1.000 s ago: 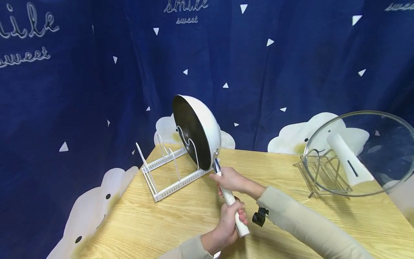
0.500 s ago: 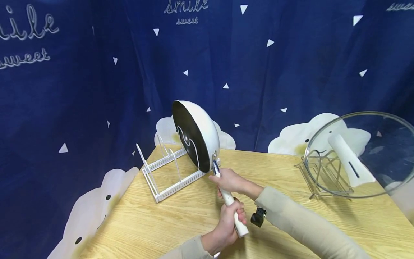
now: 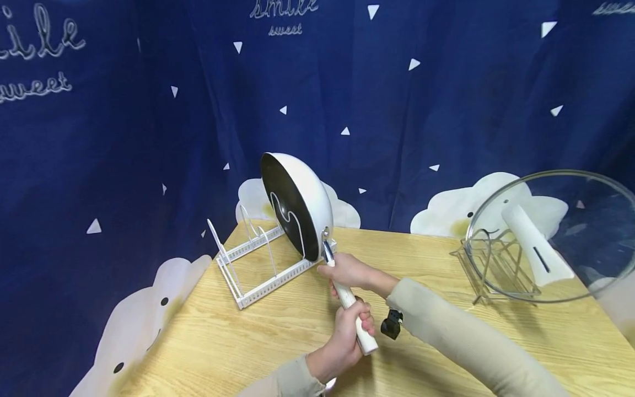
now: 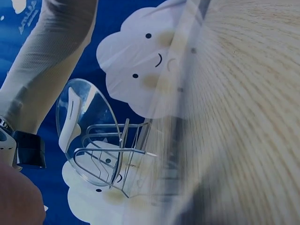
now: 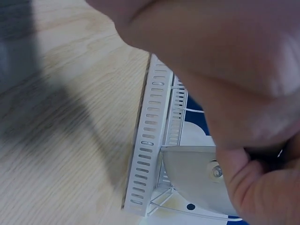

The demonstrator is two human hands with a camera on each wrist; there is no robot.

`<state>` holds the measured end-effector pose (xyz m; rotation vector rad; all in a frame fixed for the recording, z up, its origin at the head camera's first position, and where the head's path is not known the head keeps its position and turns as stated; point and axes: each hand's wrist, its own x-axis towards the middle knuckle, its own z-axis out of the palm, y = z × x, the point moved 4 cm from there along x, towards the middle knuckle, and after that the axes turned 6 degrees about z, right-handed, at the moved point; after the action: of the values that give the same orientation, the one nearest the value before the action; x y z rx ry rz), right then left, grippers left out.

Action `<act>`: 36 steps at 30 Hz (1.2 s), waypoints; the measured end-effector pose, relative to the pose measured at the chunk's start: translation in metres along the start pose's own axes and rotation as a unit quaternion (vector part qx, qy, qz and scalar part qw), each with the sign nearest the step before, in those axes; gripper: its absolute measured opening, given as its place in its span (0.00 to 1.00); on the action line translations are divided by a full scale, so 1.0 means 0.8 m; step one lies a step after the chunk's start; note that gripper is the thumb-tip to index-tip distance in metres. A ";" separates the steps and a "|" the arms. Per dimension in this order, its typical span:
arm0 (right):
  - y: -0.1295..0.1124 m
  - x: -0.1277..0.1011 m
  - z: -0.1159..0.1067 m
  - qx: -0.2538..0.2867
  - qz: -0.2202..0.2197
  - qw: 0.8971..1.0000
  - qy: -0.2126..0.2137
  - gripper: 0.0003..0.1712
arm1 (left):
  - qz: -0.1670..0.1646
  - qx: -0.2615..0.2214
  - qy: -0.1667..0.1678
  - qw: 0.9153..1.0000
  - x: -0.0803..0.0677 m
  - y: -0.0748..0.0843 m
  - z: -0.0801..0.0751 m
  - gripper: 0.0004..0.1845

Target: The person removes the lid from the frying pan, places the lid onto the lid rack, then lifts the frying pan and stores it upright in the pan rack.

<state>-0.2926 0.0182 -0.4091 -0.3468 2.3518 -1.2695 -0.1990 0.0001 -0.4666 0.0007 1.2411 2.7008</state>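
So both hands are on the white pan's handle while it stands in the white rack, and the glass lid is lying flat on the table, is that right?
Not quite. The glass lid is not flat on the table; the head view shows it propped on edge in the wire rack. The rest holds: left hand and right hand both hold the handle of the white pan in the white rack.

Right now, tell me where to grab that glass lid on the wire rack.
Grip the glass lid by its white handle, coming from the front, the side nearest the person. The lid stands on edge in the wire rack, and the handle juts out on that open face.
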 end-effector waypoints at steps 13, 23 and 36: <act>-0.012 0.010 -0.002 0.045 -0.014 0.998 -0.045 0.09 | 0.003 -0.030 0.005 1.000 0.009 0.016 0.001 0.08; -0.002 0.018 0.004 0.126 -0.008 0.987 -0.099 0.09 | -0.007 -0.043 0.010 0.999 0.016 0.019 -0.001 0.10; 0.002 0.023 0.002 0.117 -0.006 0.987 -0.110 0.11 | -0.024 -0.038 -0.005 0.999 0.022 0.014 -0.008 0.07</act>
<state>-0.3081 0.0105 -0.4163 -0.4020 1.9961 -1.4173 -0.2184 -0.0094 -0.4639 -0.0236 1.1191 2.7018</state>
